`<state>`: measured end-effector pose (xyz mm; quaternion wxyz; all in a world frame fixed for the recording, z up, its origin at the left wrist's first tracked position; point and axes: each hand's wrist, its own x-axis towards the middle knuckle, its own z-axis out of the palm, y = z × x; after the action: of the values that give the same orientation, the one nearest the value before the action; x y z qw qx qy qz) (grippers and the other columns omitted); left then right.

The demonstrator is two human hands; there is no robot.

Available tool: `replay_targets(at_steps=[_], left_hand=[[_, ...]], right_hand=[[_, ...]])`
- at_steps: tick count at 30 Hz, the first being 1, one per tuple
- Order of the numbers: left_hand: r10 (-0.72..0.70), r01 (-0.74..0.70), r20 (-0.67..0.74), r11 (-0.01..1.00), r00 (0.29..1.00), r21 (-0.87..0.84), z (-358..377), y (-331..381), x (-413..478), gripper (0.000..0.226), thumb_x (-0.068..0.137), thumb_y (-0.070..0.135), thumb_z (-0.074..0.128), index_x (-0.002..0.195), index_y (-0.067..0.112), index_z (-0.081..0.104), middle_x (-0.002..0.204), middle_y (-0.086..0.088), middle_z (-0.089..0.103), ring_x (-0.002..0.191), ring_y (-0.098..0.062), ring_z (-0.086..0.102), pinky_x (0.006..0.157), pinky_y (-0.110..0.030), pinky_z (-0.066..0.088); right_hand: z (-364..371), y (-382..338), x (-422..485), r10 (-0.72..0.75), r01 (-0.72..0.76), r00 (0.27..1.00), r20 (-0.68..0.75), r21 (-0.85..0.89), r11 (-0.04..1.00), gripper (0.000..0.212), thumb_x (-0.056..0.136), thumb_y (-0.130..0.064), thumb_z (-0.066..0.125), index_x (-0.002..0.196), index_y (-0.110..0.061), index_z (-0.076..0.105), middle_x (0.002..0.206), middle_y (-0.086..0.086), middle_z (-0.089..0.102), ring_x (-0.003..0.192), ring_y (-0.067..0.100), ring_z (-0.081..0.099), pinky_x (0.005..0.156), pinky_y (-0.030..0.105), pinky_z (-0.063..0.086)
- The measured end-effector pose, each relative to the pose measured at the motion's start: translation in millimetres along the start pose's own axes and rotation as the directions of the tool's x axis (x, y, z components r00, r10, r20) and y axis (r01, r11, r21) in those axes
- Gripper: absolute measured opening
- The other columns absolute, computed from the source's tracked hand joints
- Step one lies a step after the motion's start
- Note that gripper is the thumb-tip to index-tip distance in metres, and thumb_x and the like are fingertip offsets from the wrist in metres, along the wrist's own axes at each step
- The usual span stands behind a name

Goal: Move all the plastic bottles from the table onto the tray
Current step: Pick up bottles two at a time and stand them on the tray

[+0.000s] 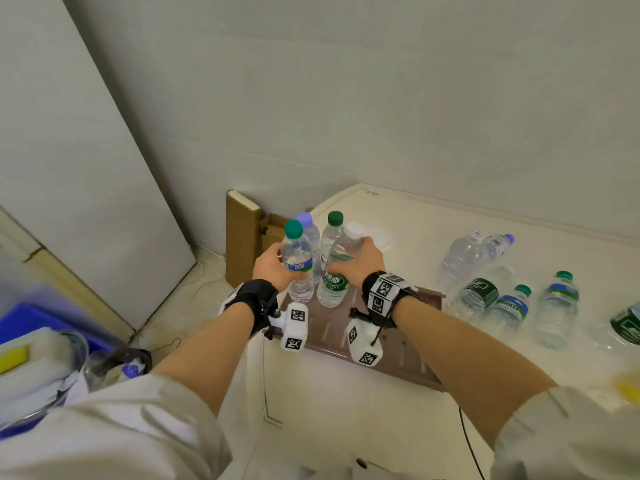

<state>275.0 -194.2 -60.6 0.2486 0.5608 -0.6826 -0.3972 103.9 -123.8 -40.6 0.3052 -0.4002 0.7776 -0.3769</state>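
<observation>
Nearest you the brown tray (391, 355) sits on the white table (450, 223), your left hand (272, 266) clamped on a green-capped bottle (297, 261) and your right hand (360, 263) on a white-capped bottle (346, 245) above its far end, loose bottles (498, 289) rightward.
</observation>
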Motion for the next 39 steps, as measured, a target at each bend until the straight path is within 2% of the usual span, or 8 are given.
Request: replay_targets(at_steps=[6,12,17,22,25,28,35,39], left_hand=[[-0.036,0.037,0.033,0.999,0.999,-0.020,7.8,-10.7,14.0,0.068,0.064,0.016,0.086,0.120,0.010,0.048,0.121,-0.008,0.062,0.098,-0.019,0.058,0.083,-0.029,0.047],[-0.052,0.048,0.087,0.998,0.995,0.041,10.9,-18.7,23.6,0.069,0.064,0.019,0.086,0.117,0.009,0.044,0.119,-0.009,0.061,0.106,-0.025,0.059,0.087,-0.033,0.048],[-0.056,0.053,0.118,0.998,0.991,0.025,12.0,-20.3,27.2,0.069,0.066,0.018,0.085,0.119,0.009,0.043,0.122,-0.009,0.060,0.110,-0.025,0.058,0.089,-0.033,0.047],[-0.056,0.054,0.158,0.998,0.986,0.021,12.0,-20.3,30.6,0.069,0.067,0.016,0.084,0.121,0.009,0.041,0.123,-0.009,0.058,0.105,-0.021,0.056,0.089,-0.031,0.046],[-0.060,0.058,0.176,0.998,0.983,0.019,14.1,-20.2,31.2,0.067,0.070,0.012,0.082,0.121,0.008,0.040,0.121,-0.009,0.058,0.101,-0.019,0.054,0.086,-0.029,0.045],[-0.065,0.061,0.190,0.998,0.980,0.027,14.5,-19.7,31.5,0.063,0.073,0.010,0.079,0.122,0.007,0.038,0.120,-0.010,0.057,0.110,-0.025,0.057,0.088,-0.033,0.046],[-0.056,0.055,0.199,0.998,0.978,0.013,16.2,-15.5,23.3,0.067,0.078,0.012,0.074,0.131,0.009,0.033,0.127,-0.010,0.054,0.113,-0.026,0.055,0.092,-0.034,0.044],[-0.047,0.042,0.171,0.999,0.984,0.035,15.2,-6.5,15.9,0.056,0.073,0.012,0.076,0.121,0.005,0.048,0.114,-0.007,0.061,0.108,-0.025,0.059,0.084,-0.032,0.044]], right_hand=[[23.4,2.0,13.7,0.021,-0.022,1.000,-0.010,-0.087,0.996,0.075,0.057,-0.027,0.088,0.115,-0.007,0.046,0.111,0.007,0.051,0.095,0.020,0.055,0.080,0.033,0.052],[52.4,29.7,51.2,0.037,-0.035,0.999,0.012,-0.160,0.987,0.090,0.027,-0.058,0.078,0.104,-0.015,0.059,0.100,0.004,0.066,0.083,0.015,0.067,0.070,0.034,0.062],[44.3,4.4,26.5,-0.001,0.004,1.000,0.023,-0.154,0.988,0.054,0.045,-0.039,0.087,0.090,-0.014,0.068,0.086,0.001,0.072,0.074,0.009,0.069,0.067,0.029,0.060],[38.7,-6.6,18.7,-0.010,0.014,0.999,0.036,-0.127,0.992,0.046,0.052,-0.031,0.089,0.088,-0.010,0.068,0.082,0.004,0.071,0.074,0.015,0.069,0.067,0.030,0.059],[43.0,-2.4,24.4,0.045,-0.038,0.998,0.047,-0.150,0.988,0.065,0.038,-0.049,0.083,0.090,-0.014,0.066,0.085,0.004,0.069,0.076,0.015,0.068,0.069,0.032,0.060],[62.4,34.3,60.3,0.085,-0.074,0.995,0.042,-0.218,0.973,0.092,0.022,-0.068,0.073,0.098,-0.017,0.063,0.092,0.003,0.067,0.082,0.016,0.067,0.072,0.036,0.061],[61.5,37.3,59.2,0.135,-0.101,0.985,0.103,-0.285,0.953,0.105,0.017,-0.066,0.067,0.107,-0.012,0.061,0.099,0.008,0.066,0.086,0.020,0.066,0.075,0.037,0.061],[41.1,12.9,29.1,0.148,-0.104,0.976,0.162,-0.250,0.963,0.104,0.025,-0.059,0.074,0.113,-0.008,0.057,0.106,0.009,0.064,0.092,0.022,0.065,0.076,0.035,0.059]])
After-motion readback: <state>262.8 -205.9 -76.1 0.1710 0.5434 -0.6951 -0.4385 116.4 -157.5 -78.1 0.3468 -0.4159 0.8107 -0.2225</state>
